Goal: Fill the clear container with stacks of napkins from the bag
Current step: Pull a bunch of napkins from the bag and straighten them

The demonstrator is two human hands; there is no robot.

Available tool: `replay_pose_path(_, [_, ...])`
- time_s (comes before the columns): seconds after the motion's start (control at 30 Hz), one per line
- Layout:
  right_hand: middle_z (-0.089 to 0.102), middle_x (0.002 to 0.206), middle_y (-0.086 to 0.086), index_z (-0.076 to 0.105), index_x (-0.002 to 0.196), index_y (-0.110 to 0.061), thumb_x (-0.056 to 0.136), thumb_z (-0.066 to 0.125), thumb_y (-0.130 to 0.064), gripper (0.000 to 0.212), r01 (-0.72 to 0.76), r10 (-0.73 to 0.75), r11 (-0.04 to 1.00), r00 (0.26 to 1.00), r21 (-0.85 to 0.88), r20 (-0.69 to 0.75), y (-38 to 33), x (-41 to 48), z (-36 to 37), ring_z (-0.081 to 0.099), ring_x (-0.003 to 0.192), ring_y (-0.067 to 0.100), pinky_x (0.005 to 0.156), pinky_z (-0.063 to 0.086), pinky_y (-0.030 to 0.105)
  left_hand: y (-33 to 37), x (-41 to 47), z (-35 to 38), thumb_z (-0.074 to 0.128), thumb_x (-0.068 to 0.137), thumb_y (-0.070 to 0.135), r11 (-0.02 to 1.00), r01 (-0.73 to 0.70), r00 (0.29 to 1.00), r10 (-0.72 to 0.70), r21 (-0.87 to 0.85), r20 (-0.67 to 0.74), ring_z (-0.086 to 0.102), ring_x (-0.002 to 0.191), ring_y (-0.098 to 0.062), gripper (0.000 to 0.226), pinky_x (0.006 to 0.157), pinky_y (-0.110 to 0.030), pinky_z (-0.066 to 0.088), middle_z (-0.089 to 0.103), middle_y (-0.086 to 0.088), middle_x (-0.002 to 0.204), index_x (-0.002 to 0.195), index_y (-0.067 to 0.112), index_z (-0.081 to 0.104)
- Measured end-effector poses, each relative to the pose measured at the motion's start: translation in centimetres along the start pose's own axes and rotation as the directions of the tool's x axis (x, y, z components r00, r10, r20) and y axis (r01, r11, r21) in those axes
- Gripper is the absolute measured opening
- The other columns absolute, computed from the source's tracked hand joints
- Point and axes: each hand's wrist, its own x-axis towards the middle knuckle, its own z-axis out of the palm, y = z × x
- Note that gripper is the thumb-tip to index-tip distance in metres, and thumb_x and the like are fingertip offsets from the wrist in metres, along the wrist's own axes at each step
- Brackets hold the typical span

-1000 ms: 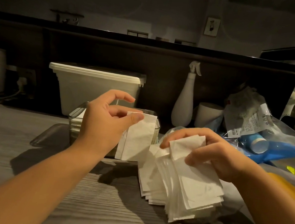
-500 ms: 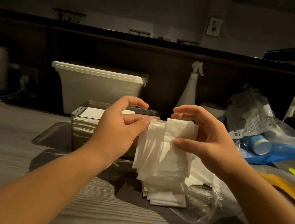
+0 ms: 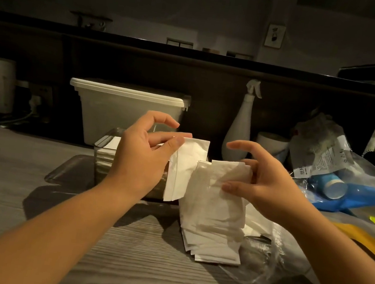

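Folded white paper napkin (image 3: 184,168) hangs pinched between left hand (image 3: 138,156) thumb and fingers, before clear rectangular container (image 3: 105,152). Fanned white napkin stack (image 3: 215,213), top pinched by right hand (image 3: 269,184), stands on grey worktop (image 3: 8,177), touching clear plastic bag (image 3: 268,261).

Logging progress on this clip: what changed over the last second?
The right hand raised the napkin stack from lying low on the counter to nearly upright, still gripping it. The left hand met the stack half a second ago and now pinches a small bunch of napkins apart, to its left. The clear container, lidded tub and spray bottle stayed put.
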Motion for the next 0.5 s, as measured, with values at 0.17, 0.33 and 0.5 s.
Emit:
replay_pose_path(0.17, [0.072, 0.100, 0.004, 0.069, 0.105, -0.015, 0.071, 0.076, 0.005, 0.040, 0.045, -0.099, 0.956, 0.980, 0.289, 0.174, -0.6, -0.3, -0.9, 0.070, 0.094, 0.022, 0.078, 0.058, 0.033, 0.4, -0.2, 0.1, 0.066, 0.093, 0.014, 0.997, -0.069, 0.997, 0.068, 0.045, 0.024, 0.069, 0.095, 0.003, 0.019, 0.078, -0.022, 0.060, 0.073, 0.015, 0.096, 0.106, 0.024, 0.057])
replay_pose_path(0.33, [0.070, 0.093, 0.006, 0.072, 0.091, -0.016, 0.065, 0.084, 0.000, 0.033, 0.048, -0.111, 0.921, 0.984, 0.387, 0.143, -0.8, -0.3, -0.3, 0.070, 0.087, 0.025, 0.073, 0.058, 0.032, 0.9, -1.1, 0.8, 0.067, 0.090, 0.014, 0.998, 0.039, 0.986, -0.028, -0.059, 0.167, 0.074, 0.088, -0.008, 0.023, 0.073, -0.031, 0.062, 0.077, 0.007, 0.094, 0.110, 0.020, 0.058])
replay_pose_path(0.5, [0.071, 0.096, 0.002, 0.071, 0.098, -0.017, 0.072, 0.081, -0.001, 0.033, 0.055, -0.044, 0.965, 0.998, 0.257, -0.049, -0.1, 0.0, 0.4, 0.072, 0.092, 0.021, 0.076, 0.060, 0.034, 1.7, -1.5, 1.1, 0.065, 0.091, 0.022, 0.957, 0.213, 0.956, -0.164, -0.195, 0.242, 0.074, 0.085, -0.020, 0.025, 0.080, -0.049, 0.061, 0.077, -0.003, 0.089, 0.114, 0.024, 0.057])
